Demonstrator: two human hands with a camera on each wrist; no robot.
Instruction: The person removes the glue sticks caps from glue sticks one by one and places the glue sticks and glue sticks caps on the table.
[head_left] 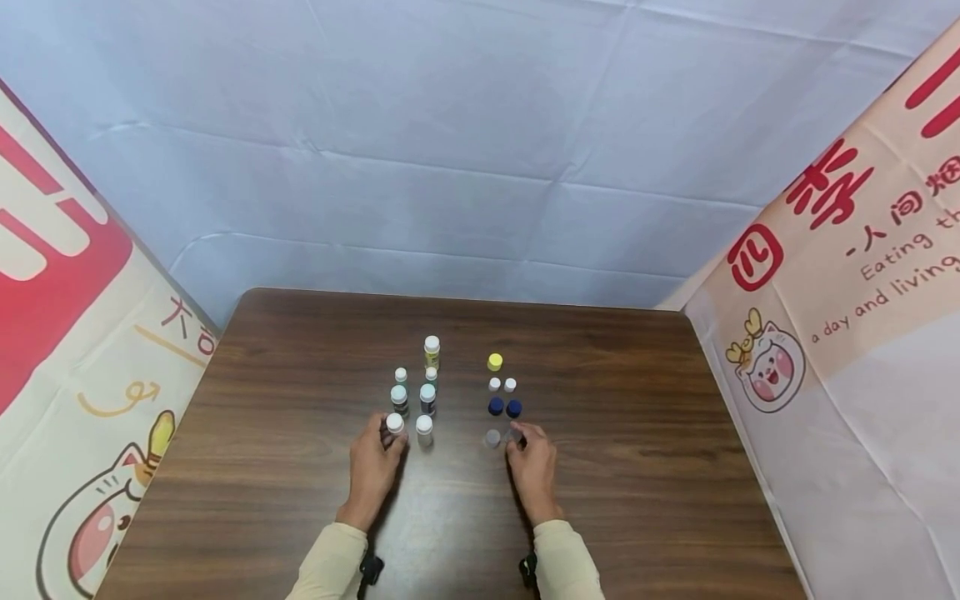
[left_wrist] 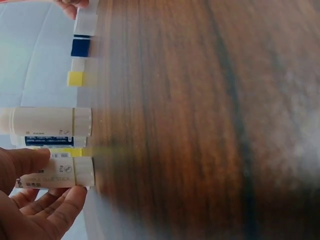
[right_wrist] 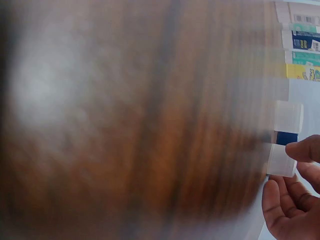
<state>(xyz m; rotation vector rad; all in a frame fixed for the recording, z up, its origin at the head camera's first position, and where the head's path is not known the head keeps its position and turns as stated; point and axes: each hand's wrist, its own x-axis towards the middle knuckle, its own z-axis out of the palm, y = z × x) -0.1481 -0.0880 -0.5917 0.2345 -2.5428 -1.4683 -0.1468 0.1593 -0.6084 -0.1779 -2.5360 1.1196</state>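
My left hand (head_left: 373, 471) holds a white glue stick (head_left: 394, 423) upright on the table between thumb and fingers; its label shows in the left wrist view, where the hand (left_wrist: 37, 210) is at the lower left. Beside it stands another white glue stick (head_left: 424, 430), apart from the hand. My right hand (head_left: 534, 473) pinches a clear, whitish cap (right_wrist: 281, 161) standing on the table, largely covered by the fingers in the head view. A second translucent cap (head_left: 492, 438) stands just left of that hand, untouched.
Behind the left hand stand several uncapped glue sticks: two dark-labelled (head_left: 427, 398), two green-labelled (head_left: 401, 377) and one yellow (head_left: 432, 352). Behind the right hand are dark blue caps (head_left: 496, 406), white caps (head_left: 494, 384) and a yellow cap (head_left: 495, 362). The wooden table (head_left: 637, 467) meets hanging cloth.
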